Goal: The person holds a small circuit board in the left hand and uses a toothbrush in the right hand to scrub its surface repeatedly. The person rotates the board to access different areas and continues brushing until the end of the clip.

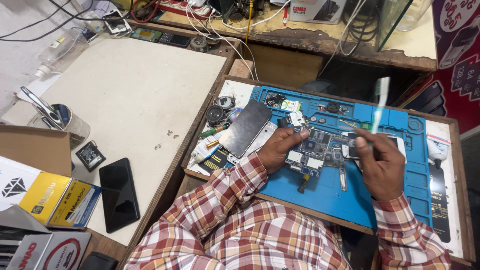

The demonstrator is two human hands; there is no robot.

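**Board in my left hand, brush upright in my right**

My left hand [278,150] pinches the phone circuit board [314,149] by its left edge, thumb on top and fingers curled under, so the board's face stays bare to me. It sits just above the blue repair mat [330,192], near the mat's middle. Its long axis runs from about 1 o'clock down to 7 o'clock, with a narrow flex strip trailing toward 6.

My right hand [381,167] is closed around the handle of 1 toothbrush [381,102], fingers wrapped tight. The brush stands nearly upright, head toward 12 o'clock and well clear of the board, so the bristles touch nothing. I cannot tell which way the bristles face.

At 10 o'clock from the board a dark phone panel [245,127] lies tilted on the tray, beside loose screws and a round speaker [215,114]. Far off at 8 o'clock, a black phone [119,194] rests on the pale board.
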